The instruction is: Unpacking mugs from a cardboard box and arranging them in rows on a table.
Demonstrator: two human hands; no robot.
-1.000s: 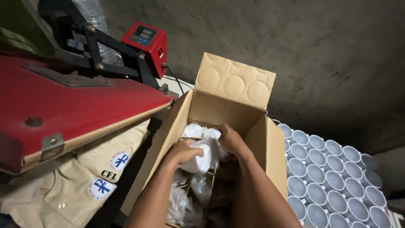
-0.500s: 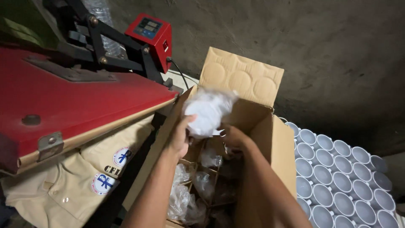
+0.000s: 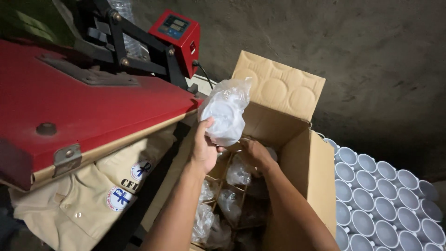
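Left hand (image 3: pixel 204 148) grips a bagged mug (image 3: pixel 225 111) lifted above the box (image 3: pixel 302 162); right hand (image 3: pixel 253 152), grip hidden, reaches among wrapped mugs (image 3: pixel 238 174) remaining in the dividers.

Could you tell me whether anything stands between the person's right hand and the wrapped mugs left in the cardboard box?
Nothing visible does. The right hand is already inside the open cardboard box, just above the plastic-wrapped mugs in their divider cells. The left hand holds another wrapped mug clear above the box.

Mugs (image 3: pixel 385 204) right of box (image 3: pixel 304 162)
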